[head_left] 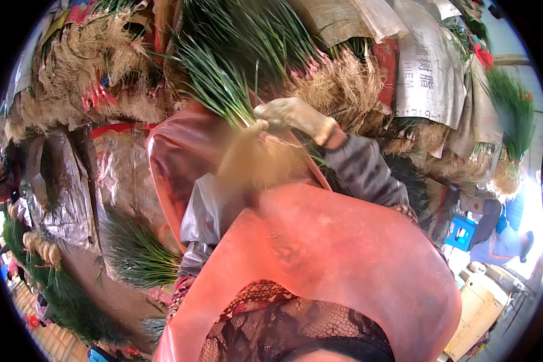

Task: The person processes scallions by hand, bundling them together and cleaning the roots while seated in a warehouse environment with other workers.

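Note:
Over my lap I hold a small bunch of scallions (229,99), its green leaves pointing away from me and its pale roots (276,160) toward me. My left hand (242,151), in a tan glove and smeared by motion, is closed round the lower part of the bunch. Gloved as well, my right hand (295,116) has its fingers bent and closed at the right side of the stems. Its fingertips are partly hidden. Just beyond my hands lies a large heap of scallions (265,42), roots to the right.
Rooted bundles (96,66) are stacked at the far left, others (350,81) at the far right beside a printed sack (425,72). An orange apron (344,241) covers my lap. More scallions (142,253) lie low at left. A blue stool (460,232) and a seated person are at right.

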Demonstrator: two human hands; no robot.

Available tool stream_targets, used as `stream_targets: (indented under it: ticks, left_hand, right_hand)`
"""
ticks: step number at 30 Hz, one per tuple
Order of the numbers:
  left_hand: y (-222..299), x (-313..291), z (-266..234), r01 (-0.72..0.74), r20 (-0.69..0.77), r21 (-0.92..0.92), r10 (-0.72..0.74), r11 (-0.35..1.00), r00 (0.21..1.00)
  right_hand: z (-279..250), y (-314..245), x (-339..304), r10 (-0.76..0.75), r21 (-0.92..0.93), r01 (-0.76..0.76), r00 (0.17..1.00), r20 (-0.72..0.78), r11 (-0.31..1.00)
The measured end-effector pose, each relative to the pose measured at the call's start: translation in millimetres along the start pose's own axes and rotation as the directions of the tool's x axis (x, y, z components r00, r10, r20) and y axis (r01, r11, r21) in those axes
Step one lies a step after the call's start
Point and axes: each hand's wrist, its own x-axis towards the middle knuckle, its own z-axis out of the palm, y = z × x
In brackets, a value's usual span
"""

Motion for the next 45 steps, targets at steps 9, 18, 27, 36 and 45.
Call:
stream_targets:
  ticks: [9,18,27,36,45]
  left_hand:
    - [-9.0,-21.2,12.2,-0.210,0.238,0.069,0.189,0.975,0.953]
    - [-8.0,-15.7,12.5,-0.189,0.086,0.080,0.182,0.979,0.980]
    - [-13.1,-15.1,12.5,-0.305,0.212,0.077,0.284,0.949,0.935]
    - [-4.5,-28.9,48.5,-0.223,0.012,0.233,0.227,0.946,0.974]
    - [-5.7,-30.5,7.6,-0.043,-0.164,-0.098,0.027,0.994,0.986]
  right_hand:
    - [-5.2,6.0,21.9,0.150,-0.144,-0.209,0.928,-0.341,0.967]
    - [21.4,23.2,19.6,-0.215,-0.445,0.073,0.936,-0.278,0.893]
    - [-16.5,-3.6,-51.1,-0.310,-0.678,0.255,0.950,0.042,0.689]
    - [-61.9,32.4,-133.4,0.772,-0.959,-0.276,0.624,-0.124,0.069]
    - [-21.0,-9.3,-25.7,-0.340,-0.865,-0.323,0.822,-0.457,0.384]
